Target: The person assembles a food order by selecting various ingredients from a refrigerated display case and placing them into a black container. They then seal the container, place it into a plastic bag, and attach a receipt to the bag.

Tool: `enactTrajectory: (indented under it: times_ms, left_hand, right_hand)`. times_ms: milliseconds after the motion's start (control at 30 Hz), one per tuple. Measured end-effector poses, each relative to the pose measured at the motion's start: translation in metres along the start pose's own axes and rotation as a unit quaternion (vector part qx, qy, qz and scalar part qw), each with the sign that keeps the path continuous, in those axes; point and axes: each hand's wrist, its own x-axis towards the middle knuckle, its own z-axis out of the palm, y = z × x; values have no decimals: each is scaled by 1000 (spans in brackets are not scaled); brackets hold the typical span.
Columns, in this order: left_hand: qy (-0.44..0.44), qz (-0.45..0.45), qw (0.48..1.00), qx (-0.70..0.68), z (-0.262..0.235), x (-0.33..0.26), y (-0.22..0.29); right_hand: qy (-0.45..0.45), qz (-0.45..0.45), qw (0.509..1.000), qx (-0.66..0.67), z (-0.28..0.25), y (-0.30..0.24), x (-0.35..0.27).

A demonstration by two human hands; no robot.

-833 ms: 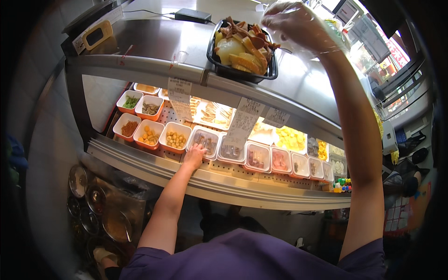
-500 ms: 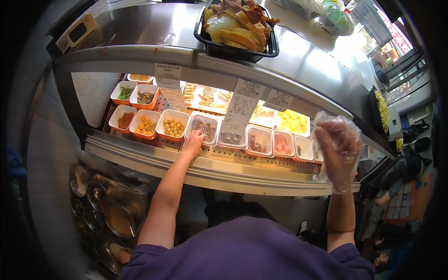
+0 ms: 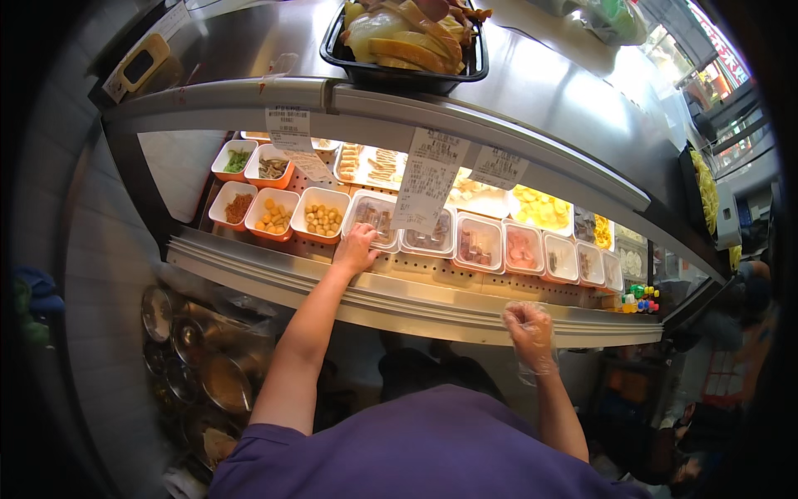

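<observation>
Right grip (image 3: 529,334) lower, palm hidden

And here we have one left hand (image 3: 356,248), one right hand (image 3: 532,326), one glove (image 3: 542,359), a run of ten tubs (image 3: 321,214) along the near row, two more just behind at left, three slips (image 3: 428,179) hanging and one black tray (image 3: 407,78) on the far side!
</observation>
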Motion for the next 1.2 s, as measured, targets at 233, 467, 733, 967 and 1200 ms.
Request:
enactTrajectory:
  times_ms: [233, 467, 733, 967, 1200]
  left_hand:
    - [-9, -14, 1000, 25, 2, 3, 1]
    - [-19, -18, 999, 30, 8, 3, -4]
    - [-14, -24, 999, 16, 6, 3, -2]
    - [-12, -38, 999, 13, -3, 3, 8]
    - [-8, -42, 999, 16, 0, 3, 5]
  right_hand:
    - [-12, -63, 997, -45, 4, -2, 4]
    - [-20, -75, 995, -60, 8, 1, -3]
    - [-44, -111, 988, -96, 8, 4, -5]
    - [-48, -118, 984, -125, 3, 11, -7]
    - [-47, -119, 984, -124, -2, 17, -8]
